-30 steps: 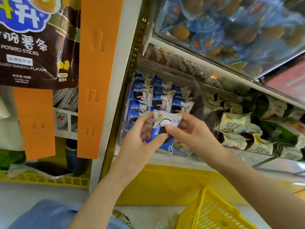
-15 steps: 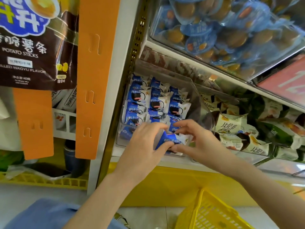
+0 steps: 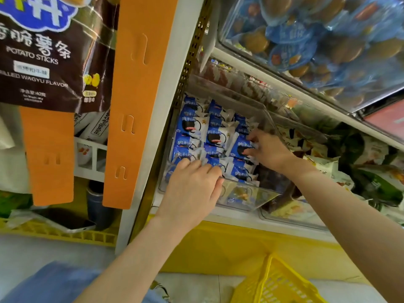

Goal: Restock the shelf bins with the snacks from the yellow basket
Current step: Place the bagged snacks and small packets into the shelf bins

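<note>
At ten o'clock in the view hangs a brown potato sticks bag [image 3: 50, 51], with two orange strips [image 3: 140, 95] dangling beside and below it. Under them, at eight o'clock, a phone [image 3: 65, 219] lies on a yellow crate [image 3: 65, 237]. A white shelf upright [image 3: 166, 106] runs up the middle.

Just right of it, at the centre, sits a clear bin [image 3: 247, 195] packed with blue-and-white snack packets [image 3: 192, 125] in three columns. The person's left hand [image 3: 192, 191] reaches in from six o'clock and lies palm down over the bin's front rim. Its fingers are pressed side by side, with the tips resting on the front packets at the bin's seven o'clock corner.

The right hand [image 3: 269, 149] comes in from four o'clock, further back in the bin, with its fingers spread. Its fingertips and thumb touch the right edge of a packet in the right-hand column. I cannot tell whether they pinch it or only press it.

The yellow basket [image 3: 275, 285] shows at five o'clock on the bottom edge, well below the shelf. At one o'clock an upper bin [image 3: 306, 40] holds blue-wrapped round snacks. At three o'clock a second bin [image 3: 371, 171] holds green and white packets.
</note>
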`<action>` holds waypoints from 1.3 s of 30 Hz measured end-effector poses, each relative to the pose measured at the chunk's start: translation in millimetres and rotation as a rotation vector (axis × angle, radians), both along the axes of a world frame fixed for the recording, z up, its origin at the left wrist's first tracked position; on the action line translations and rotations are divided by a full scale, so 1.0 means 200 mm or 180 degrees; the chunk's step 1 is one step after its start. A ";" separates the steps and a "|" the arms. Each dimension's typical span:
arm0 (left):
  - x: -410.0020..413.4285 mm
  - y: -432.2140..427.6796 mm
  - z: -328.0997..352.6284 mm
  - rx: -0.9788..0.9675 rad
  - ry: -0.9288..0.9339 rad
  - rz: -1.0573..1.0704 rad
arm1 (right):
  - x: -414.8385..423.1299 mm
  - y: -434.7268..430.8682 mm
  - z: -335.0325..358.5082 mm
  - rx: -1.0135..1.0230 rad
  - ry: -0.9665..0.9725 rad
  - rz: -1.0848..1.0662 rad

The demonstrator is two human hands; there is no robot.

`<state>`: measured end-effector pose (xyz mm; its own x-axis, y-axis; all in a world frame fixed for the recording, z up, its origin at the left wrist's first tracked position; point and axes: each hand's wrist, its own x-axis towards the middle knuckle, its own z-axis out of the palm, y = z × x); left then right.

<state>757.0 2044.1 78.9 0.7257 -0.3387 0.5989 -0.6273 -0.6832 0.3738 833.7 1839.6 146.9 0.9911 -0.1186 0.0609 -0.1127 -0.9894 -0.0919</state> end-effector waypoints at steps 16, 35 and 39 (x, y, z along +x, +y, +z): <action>0.00 0.00 -0.02 -0.0132 -0.0014 -0.0020 | -0.44 0.02 -0.09 0.0066 -0.0506 0.0400; -0.52 -0.55 -0.58 0.0722 0.1451 -0.1072 | -1.38 -0.62 -0.84 0.0492 -0.0661 -0.0070; -0.54 -0.74 -0.83 0.0679 0.2259 -0.1176 | -1.66 -0.81 -1.26 0.0828 0.0734 -0.1029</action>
<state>648.1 1896.2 -87.1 0.7267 -0.6840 -0.0639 -0.4890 -0.5804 0.6512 501.3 1678.5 -105.5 0.8850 -0.4054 -0.2290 -0.4577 -0.8476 -0.2683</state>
